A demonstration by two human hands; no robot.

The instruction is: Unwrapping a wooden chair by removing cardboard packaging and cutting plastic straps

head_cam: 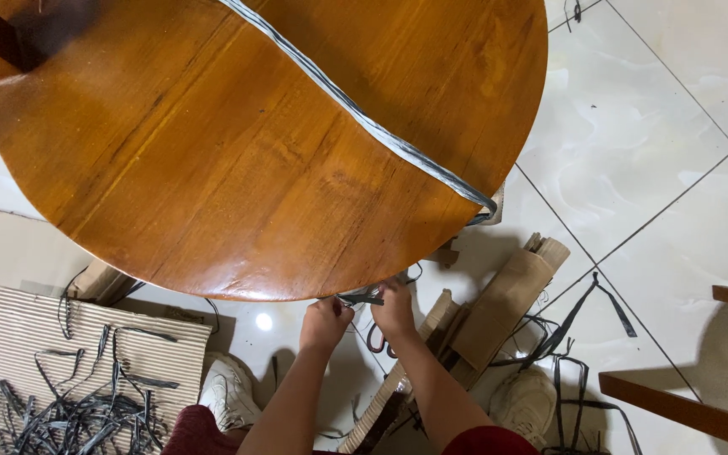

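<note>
Forearms reach forward below the round wooden table (pixel 238 160). Left hand (pixel 323 324) pinches the grey plastic strap (pixel 362 297) at the table edge. Right hand (pixel 394 310) grips red-handled scissors (pixel 376 337) at the strap. Strap offcuts (pixel 69 413) lie on corrugated cardboard (pixel 18 337), left.

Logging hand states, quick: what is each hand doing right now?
Left hand: closed, gripping the grey plastic strap at the round wooden table's edge.
Right hand: closed on scissors at the same strap.

Head camera, high up — facing straight down
</note>
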